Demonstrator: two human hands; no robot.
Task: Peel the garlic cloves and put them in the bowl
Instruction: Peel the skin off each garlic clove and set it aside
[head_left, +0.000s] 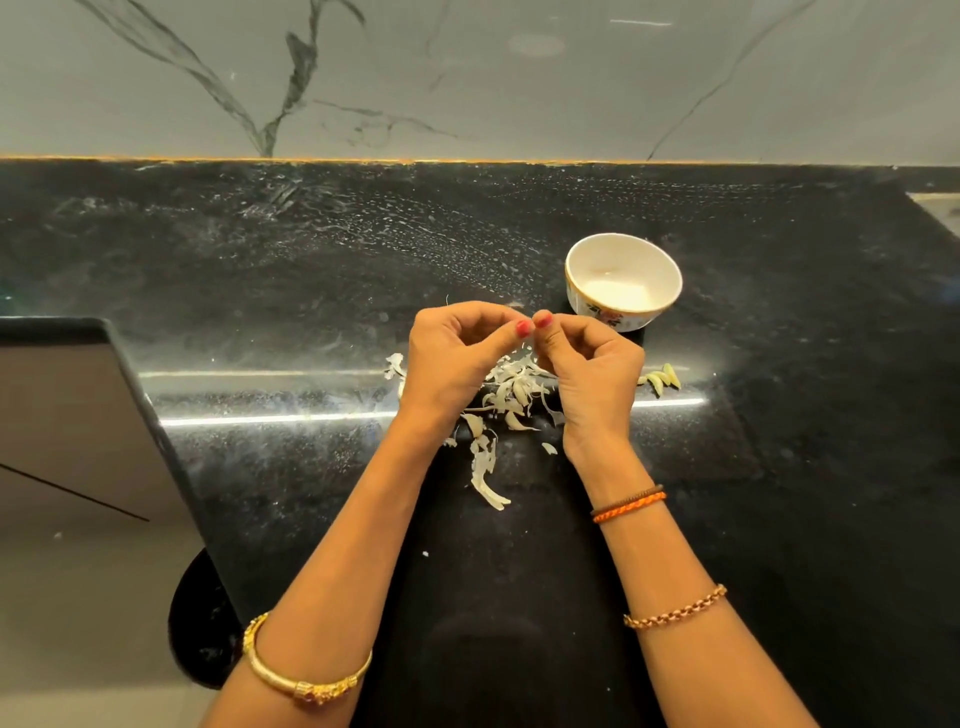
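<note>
Above the counter (260, 312), between the two thumbs, a garlic clove is presumably pinched, but it is hidden by the fingertips and cannot be confirmed. The left hand (457, 358) and right hand (587, 369) meet thumb to thumb, fingers curled tight. Below them lies a heap of peels (506, 395). The bowl (623, 280) stands upright just beyond the right hand. Greenish pieces (662, 378) lie right of that hand. Bangles circle both forearms.
</note>
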